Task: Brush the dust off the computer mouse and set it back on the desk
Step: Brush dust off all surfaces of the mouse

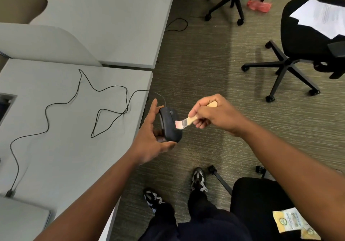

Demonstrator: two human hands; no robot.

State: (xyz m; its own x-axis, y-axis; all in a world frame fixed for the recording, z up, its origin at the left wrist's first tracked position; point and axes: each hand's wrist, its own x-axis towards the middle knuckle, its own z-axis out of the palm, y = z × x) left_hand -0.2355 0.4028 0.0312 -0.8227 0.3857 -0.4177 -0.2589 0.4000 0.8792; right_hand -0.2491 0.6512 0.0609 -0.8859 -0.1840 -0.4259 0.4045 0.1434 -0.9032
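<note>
My left hand (151, 138) grips a black wired computer mouse (169, 124) just off the right edge of the grey desk (65, 147), above the carpet. Its black cable (104, 99) trails back in loops across the desk. My right hand (214, 115) holds a small brush (188, 121) by its pale wooden handle. The brush's pinkish bristles touch the right side of the mouse.
A second grey desk (112, 20) lies beyond a divider panel. Black office chairs stand on the carpet: one at right with papers (321, 17) on its seat, one at far top, one at bottom right with a yellow packet (291, 222). A red bottle (259, 5) lies on the floor.
</note>
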